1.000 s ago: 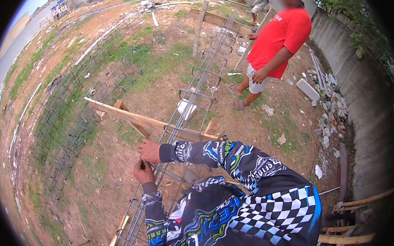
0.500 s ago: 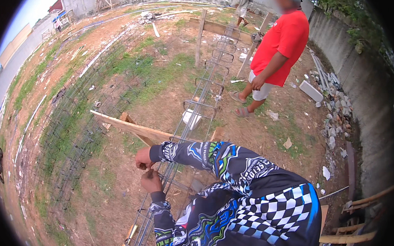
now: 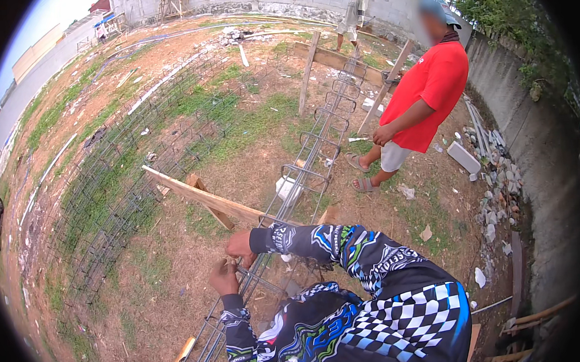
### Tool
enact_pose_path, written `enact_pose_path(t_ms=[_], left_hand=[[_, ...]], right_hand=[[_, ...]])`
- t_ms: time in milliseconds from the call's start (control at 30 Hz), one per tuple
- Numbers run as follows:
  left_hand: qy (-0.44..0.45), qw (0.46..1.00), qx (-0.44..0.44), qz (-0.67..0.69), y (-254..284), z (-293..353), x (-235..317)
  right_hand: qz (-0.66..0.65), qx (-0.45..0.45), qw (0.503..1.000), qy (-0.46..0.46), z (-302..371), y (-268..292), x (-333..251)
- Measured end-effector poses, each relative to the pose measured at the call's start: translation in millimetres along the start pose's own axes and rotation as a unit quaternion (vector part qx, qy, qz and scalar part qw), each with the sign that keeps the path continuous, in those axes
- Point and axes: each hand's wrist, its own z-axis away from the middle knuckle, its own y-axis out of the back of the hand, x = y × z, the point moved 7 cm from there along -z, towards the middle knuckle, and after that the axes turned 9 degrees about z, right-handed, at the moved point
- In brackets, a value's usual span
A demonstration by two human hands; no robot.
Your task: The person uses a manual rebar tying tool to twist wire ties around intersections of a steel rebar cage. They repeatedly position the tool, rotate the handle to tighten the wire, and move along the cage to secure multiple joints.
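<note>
A long rebar cage (image 3: 307,159) rests across a near wooden trestle (image 3: 206,200) and a far wooden support (image 3: 337,58). On patchy, grassy dirt ground (image 3: 184,285), other rebar cages (image 3: 118,219) lie left; pale rubble (image 3: 490,203) lies right.

Right arm (image 3: 336,245) bent leftward, right hand (image 3: 241,244) just beside left hand (image 3: 225,277), both with curled fingers.

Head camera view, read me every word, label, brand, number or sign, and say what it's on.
I don't copy out printed words, but here's where lettering shows.
Right sleeve: pale and green lettering, partly lost in folds.
Left sleeve: small lettering, partly cut off by folds.
Top's front: larger stylised lettering, distorted by creases.
Red shirt: small white chest mark, too small to read.
Steel bars: none visible.
</note>
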Motion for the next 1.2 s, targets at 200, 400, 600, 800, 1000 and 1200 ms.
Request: enact_pose_path(t_ms=[200,400,600,800,1000,1200], left_hand=[[-0.01,0.998,-0.019,0.057,0,-7,-13],[0.085,0.99,-0.062,0.096,-9,-3,-7],[-0.071,0.997,-0.024,-0.029,3,-6,-22],[-0.174,0.98,-0.02,-0.09,-9,9,14],[-0.154,0.976,0.081,-0.129,-8,4,1],[-0.031,0.989,0.08,-0.124,-8,3,13]], right_hand=[[0.014,0.02,0.999,-0.027,-12,-9,2],[-0.028,0.197,0.98,0.009,8,-3,1],[-0.026,0.153,0.972,-0.178,-2,0,-2],[-0.121,0.126,0.919,-0.354,-8,16,0],[-0.166,0.158,0.928,-0.293,9,14,-11],[-0.182,0.35,0.841,-0.37,156,-5,15]])
